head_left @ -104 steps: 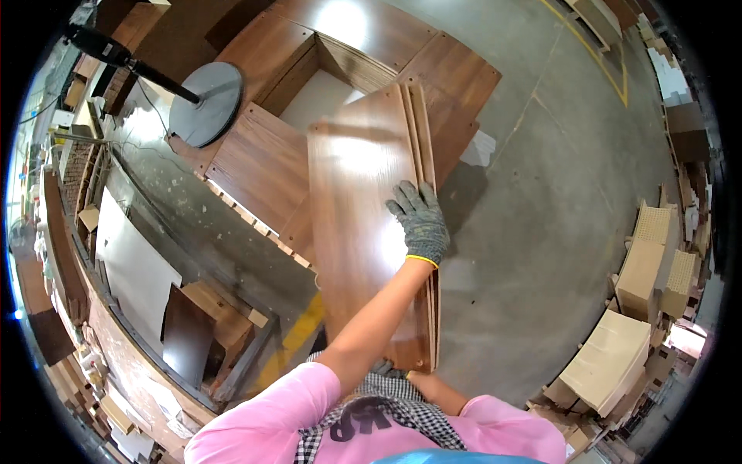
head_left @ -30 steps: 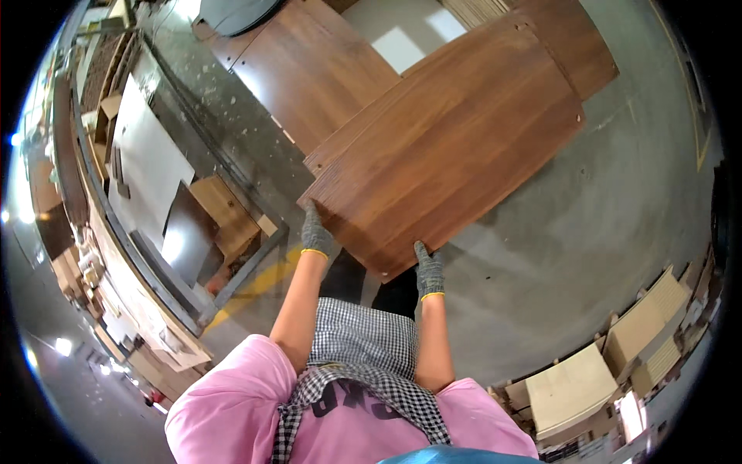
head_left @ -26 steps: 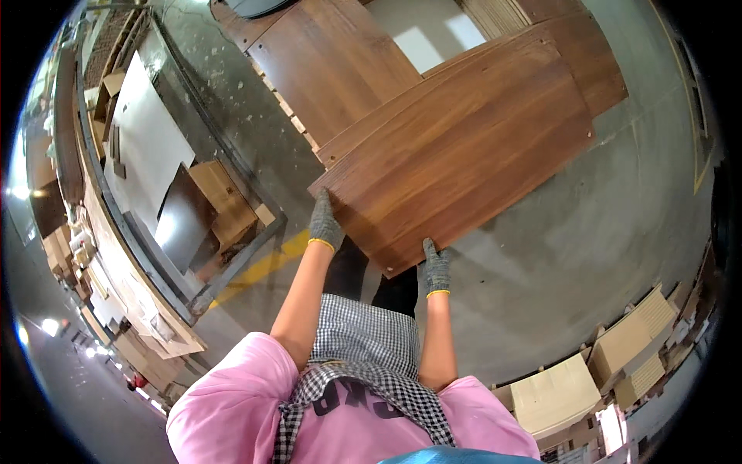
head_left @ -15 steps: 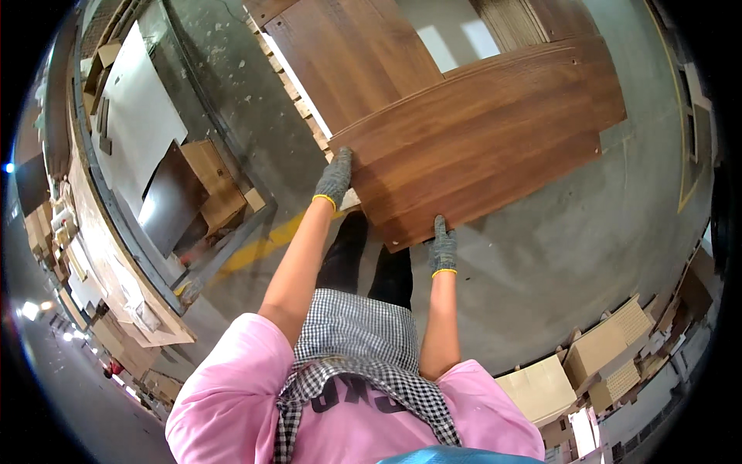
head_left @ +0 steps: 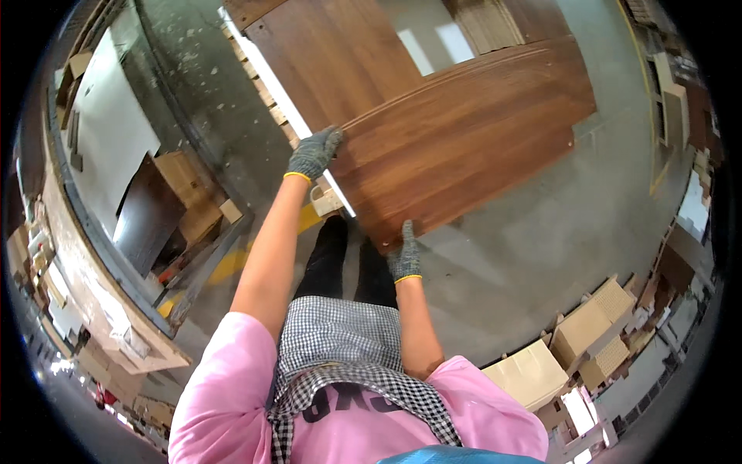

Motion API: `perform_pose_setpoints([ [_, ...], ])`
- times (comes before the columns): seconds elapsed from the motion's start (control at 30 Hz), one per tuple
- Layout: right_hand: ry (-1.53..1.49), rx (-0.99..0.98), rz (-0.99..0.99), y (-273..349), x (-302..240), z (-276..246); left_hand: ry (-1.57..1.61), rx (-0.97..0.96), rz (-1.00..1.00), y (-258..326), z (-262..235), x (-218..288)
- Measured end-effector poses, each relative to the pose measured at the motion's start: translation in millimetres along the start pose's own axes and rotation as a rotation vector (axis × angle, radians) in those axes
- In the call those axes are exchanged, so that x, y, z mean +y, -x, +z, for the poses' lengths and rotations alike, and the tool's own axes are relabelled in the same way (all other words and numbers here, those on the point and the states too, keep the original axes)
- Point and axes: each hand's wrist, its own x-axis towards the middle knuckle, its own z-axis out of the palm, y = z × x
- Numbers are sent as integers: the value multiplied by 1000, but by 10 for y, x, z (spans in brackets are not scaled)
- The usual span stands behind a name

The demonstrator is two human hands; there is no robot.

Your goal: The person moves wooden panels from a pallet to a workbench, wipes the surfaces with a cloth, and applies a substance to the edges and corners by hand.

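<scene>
A brown wood-grain panel (head_left: 471, 135) lies slanted in front of me, its near edge over the floor. My left hand (head_left: 315, 153), in a grey knit glove with a yellow cuff, is closed over the panel's left corner. At the near edge, close to the lower corner, my right hand (head_left: 405, 254) in a matching glove grips it, thumb on top and fingers hidden underneath. Beyond lies another brown panel (head_left: 340, 58) of similar grain. A white edge (head_left: 282, 97) shows along the left side of the stack.
Pallet wood (head_left: 260, 91) sticks out under the stack's left side. Farther left, a bordered area holds a white sheet (head_left: 116, 116), a dark panel (head_left: 151, 216) and cardboard (head_left: 185, 185). Cardboard boxes (head_left: 529, 375) stand at the lower right. A yellow line (head_left: 232, 265) crosses the floor.
My left hand has come farther over the panel's corner, and my right hand is nearer the lower corner. More of the white edge shows beside the panel. The whole view has shifted slightly.
</scene>
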Motion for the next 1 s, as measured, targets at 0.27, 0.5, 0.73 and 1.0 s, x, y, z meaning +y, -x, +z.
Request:
perform_pose_setpoints([
  [0.27, 191, 40, -92, 2, 3, -46, 84, -70, -28, 68, -73, 23],
  [0.5, 414, 202, -144, -269, -231, -981, -276, -104, 191, -116, -66, -19],
  [0.73, 205, 429, -164, 85, -1196, -803, -366, 36, 182, -85, -82, 882],
  [1.0, 95, 424, -298, -751, -2759, -897, -331, 9, 387, -781, 495, 2530],
])
